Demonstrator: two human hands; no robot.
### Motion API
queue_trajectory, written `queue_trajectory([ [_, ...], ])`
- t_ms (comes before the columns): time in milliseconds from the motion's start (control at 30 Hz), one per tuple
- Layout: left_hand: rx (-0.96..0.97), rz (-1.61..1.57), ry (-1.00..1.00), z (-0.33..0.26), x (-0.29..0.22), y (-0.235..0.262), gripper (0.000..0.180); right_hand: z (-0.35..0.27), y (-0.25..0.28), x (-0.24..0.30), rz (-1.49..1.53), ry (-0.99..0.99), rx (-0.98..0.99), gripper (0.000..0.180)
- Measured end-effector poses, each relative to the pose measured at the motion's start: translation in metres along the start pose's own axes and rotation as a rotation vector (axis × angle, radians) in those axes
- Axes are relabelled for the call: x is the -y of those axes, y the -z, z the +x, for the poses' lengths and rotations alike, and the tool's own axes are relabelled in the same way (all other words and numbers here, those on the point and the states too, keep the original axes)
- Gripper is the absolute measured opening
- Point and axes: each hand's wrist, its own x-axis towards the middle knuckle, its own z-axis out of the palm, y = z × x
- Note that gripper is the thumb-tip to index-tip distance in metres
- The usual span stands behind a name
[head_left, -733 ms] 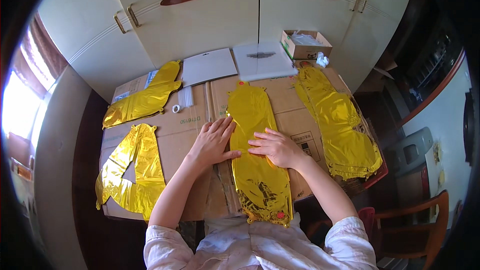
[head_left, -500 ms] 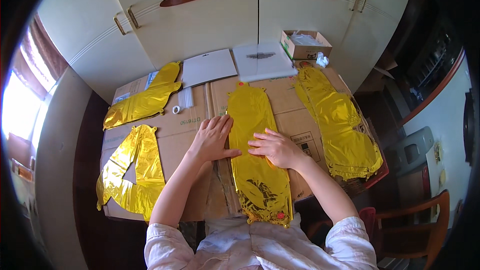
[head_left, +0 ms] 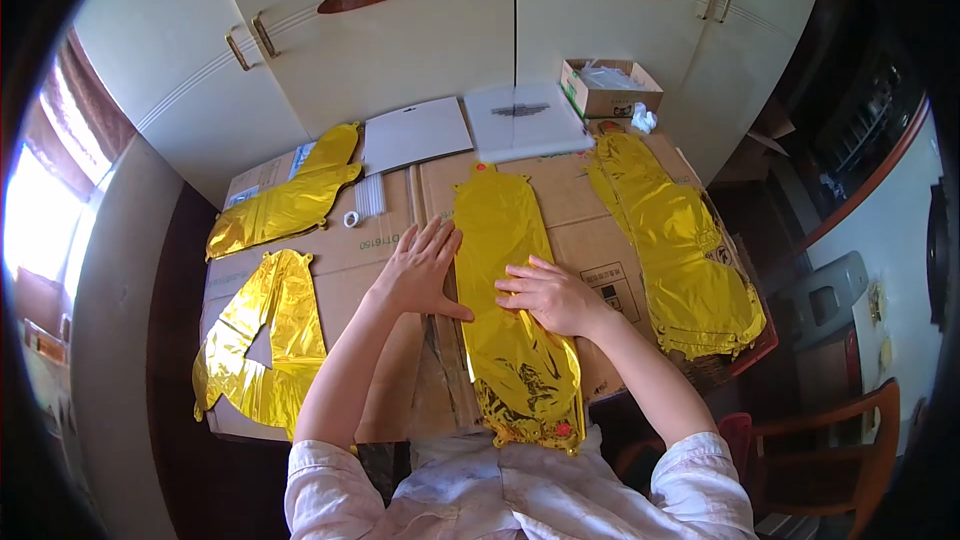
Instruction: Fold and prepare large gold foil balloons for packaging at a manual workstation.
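A long flat gold foil balloon (head_left: 500,210) lies lengthwise in front of me, its near end at the cardboard's front edge. My left hand (head_left: 422,270) rests along its left edge, fingers stretched out, thumb pointing onto the foil. On its right half lies my right hand (head_left: 548,295), fingers extended flat over the foil. Neither hand grips anything. More flat gold foil balloons lie around: a large one (head_left: 685,250) to the right, an angular one with a gap in it (head_left: 290,290) at the near left, and another (head_left: 290,202) at the far left.
The cardboard-covered table (head_left: 375,275) also bears a white roll of tape (head_left: 351,219), clear straws (head_left: 371,195), a white board (head_left: 417,137) and a clear plastic bag (head_left: 530,125). An open carton (head_left: 612,102) and crumpled tissue (head_left: 644,119) stand at the back. A wooden chair (head_left: 830,440) is at the right.
My left hand has shifted slightly left and away from me, its thumb drawing back toward the balloon's left edge. My right hand stays nearly in place on the foil.
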Motion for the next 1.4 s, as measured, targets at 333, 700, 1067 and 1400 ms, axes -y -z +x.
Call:
queue_trajectory([
  [333, 0.086, 0.014, 0.001, 0.001, -0.002, 0.003, 0.141, 0.0, 0.004, 0.003, -0.014, 0.017, -0.01, 0.023],
  [700, 0.02, 0.024, -0.021, 0.001, 0.004, -0.01, 0.136, 0.017, -0.011, 0.056, -0.064, 0.245, 0.019, 0.034],
  [1067, 0.009, 0.012, -0.02, 0.0, 0.001, -0.005, 0.139, -0.005, -0.011, 0.064, -0.053, 0.241, 0.239, 0.037],
  [1400, 0.014, -0.006, 0.047, 0.004, 0.002, -0.007, 0.113, -0.011, -0.012, 0.068, -0.044, 0.238, 0.247, 0.036],
])
